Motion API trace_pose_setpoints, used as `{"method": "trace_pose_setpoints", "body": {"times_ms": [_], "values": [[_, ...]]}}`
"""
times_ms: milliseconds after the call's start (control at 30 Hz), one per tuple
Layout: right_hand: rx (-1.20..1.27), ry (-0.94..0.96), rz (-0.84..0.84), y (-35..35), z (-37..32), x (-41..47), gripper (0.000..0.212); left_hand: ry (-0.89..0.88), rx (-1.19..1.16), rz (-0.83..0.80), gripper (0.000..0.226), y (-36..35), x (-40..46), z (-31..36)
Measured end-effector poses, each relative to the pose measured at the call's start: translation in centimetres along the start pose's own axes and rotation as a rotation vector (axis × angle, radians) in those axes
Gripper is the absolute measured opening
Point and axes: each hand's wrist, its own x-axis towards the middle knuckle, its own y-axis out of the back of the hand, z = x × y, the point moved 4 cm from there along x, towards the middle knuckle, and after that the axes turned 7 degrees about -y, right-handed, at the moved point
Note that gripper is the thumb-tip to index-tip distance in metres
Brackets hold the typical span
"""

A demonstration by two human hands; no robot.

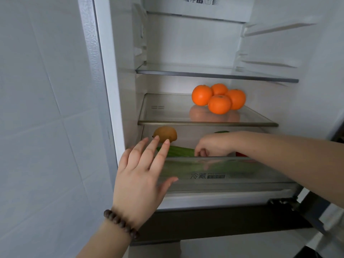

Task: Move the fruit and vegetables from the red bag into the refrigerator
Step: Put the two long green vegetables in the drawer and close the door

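Note:
The refrigerator [119, 112] stands open in front of me. Several oranges [218, 98] sit together on the middle glass shelf [167, 116]. On the bottom shelf lie a brown kiwi [165, 134] at the left and a green cucumber [178, 151] along the front. My right hand [214, 146] reaches into that bottom shelf with its fingers curled on the cucumber's right end. My left hand [143, 175] hovers flat with fingers spread in front of the shelf's left side, holding nothing. A red item [241, 154] and a green item [221, 131] peek out behind my right forearm. The red bag is out of view.
An upper glass shelf [214, 73] has nothing on it. A clear drawer front [223, 175] with printed characters sits under the bottom shelf. A white tiled wall [46, 108] runs along the left. The fridge door hinge [290, 203] is at the lower right.

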Motion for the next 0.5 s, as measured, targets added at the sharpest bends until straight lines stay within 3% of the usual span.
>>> {"method": "trace_pose_setpoints", "body": {"times_ms": [133,267,400,500], "values": [[0.173,-0.021,0.107,2.0,0.8,-1.4,0.042,0.005,-0.013,0.008,0.075,0.1,0.0,0.1],[0.379,-0.103,0.363,3.7,1.1,-5.0,0.046,0.016,-0.037,-0.007,0.078,0.2,0.0,0.2],[0.572,-0.127,0.865,2.7,-0.6,-10.9,0.048,0.039,-0.021,-0.004,0.082,0.5,0.2,0.5],[0.513,-0.269,1.235,-0.8,-1.8,-14.3,0.063,0.072,0.047,-0.001,0.089,0.7,0.1,1.2]]}}
